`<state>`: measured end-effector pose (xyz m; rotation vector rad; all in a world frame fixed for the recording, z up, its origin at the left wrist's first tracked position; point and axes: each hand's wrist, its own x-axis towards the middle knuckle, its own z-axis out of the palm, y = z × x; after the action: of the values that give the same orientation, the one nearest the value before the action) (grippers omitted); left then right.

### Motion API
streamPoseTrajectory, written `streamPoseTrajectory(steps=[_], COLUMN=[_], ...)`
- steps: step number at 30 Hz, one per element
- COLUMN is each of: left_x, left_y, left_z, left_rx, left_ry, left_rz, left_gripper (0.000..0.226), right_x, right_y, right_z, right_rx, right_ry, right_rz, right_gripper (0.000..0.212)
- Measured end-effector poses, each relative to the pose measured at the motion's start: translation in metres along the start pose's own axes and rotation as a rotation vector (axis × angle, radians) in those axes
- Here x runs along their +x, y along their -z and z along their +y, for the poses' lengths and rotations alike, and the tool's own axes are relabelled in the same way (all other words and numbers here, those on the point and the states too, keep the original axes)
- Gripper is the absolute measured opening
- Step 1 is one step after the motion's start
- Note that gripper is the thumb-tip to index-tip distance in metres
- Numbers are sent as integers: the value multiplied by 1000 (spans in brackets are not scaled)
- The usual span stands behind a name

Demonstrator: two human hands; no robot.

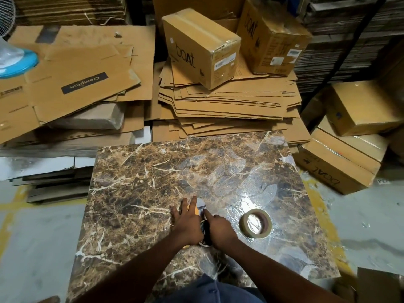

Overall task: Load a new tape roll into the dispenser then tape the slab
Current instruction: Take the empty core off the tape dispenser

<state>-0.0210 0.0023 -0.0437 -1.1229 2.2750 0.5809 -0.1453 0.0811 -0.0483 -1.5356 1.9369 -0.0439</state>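
A brown marble-patterned slab (153, 182) lies flat in front of me, with shiny clear film over its right part. On its near middle rests the tape dispenser (202, 212), orange and grey, mostly hidden under my hands. My left hand (188, 221) lies flat on the dispenser with fingers spread. My right hand (218, 228) grips the dispenser from the right, the index finger pointing at its head. A roll of clear tape (255, 223) on a brown core lies flat on the slab, just right of my right hand and apart from it.
Flattened cardboard sheets (218, 106) are stacked behind the slab, with sealed boxes (201, 47) on top. More boxes (341, 158) stand at the right, and cardboard piles (72, 84) at the left. Grey floor with yellow lines (35, 226) shows on both sides.
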Motion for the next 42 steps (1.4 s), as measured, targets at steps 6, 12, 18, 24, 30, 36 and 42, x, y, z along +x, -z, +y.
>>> streamPoseTrajectory(steps=[6,12,18,24,30,36,42], left_x=[11,16,16,13,9,6,4], left_y=[8,12,15,13,13,15,15], left_z=[5,10,12,8,5,2,4], left_rx=[-22,21,70,15,-9,79,178], left_ry=[67,129,143,117,89,38,42], left_rz=[-96,-169,-182,-107,-72,-88,-55], left_gripper=[63,53,52,52,58,57,47], right_x=[2,5,10,8,9,11,-4], right_y=[-11,-12,-6,-3,0,4,-6], right_z=[5,6,5,6,3,-1,-4], right_rx=[-131,-98,-63,-24,-19,43,306], right_ry=[51,-63,-84,-65,-96,-168,-402], right_rz=[74,81,83,120,112,21,3], right_gripper=[94,106,77,53,44,39,40])
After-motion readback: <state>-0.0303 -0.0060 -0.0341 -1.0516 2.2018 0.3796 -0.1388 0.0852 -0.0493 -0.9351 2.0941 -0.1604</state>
